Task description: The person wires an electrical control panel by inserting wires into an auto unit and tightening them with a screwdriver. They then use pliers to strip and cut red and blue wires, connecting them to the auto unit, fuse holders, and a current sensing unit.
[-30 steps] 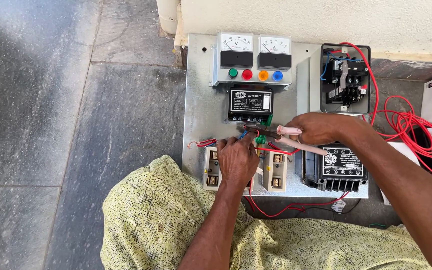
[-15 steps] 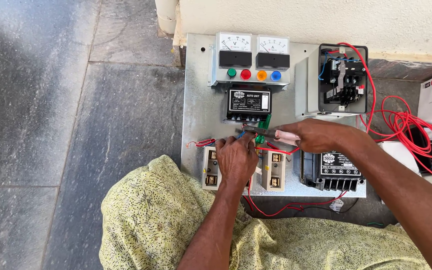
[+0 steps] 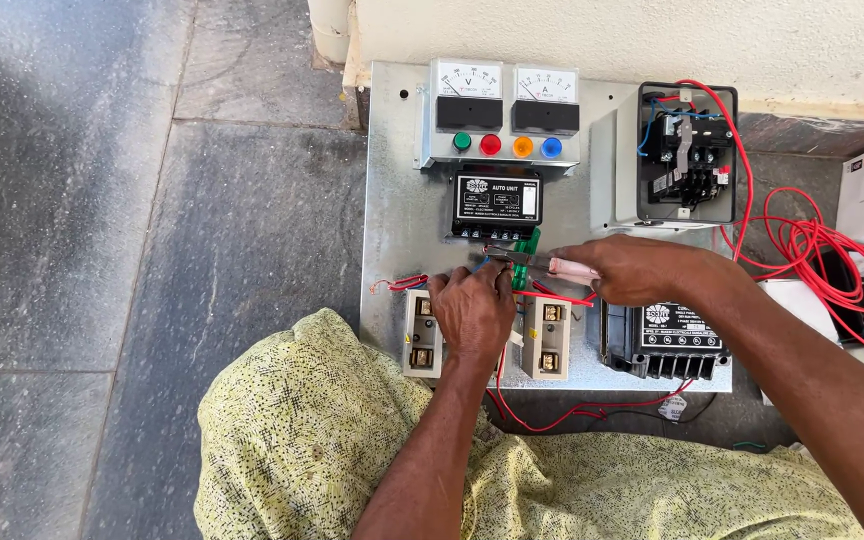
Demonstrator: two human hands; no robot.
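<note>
Now | right hand (image 3: pixel 630 270) grip closed on pliers (image 3: pixel 542 264) | left hand (image 3: pixel 472 310) pinching wires (image 3: pixel 407 283), apparently | white-labelled black box (image 3: pixel 497 205) above

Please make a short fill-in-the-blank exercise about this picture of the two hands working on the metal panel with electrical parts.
1. The right hand holds pliers with ____ handles.
2. Of the four round lamps under the two meters, the leftmost one is ____.
3. The loose coil of wire on the floor to the right of the metal panel is ____.
4. The left hand rests between two ____ fuse blocks.

Missing words: pink; green; red; white
</note>
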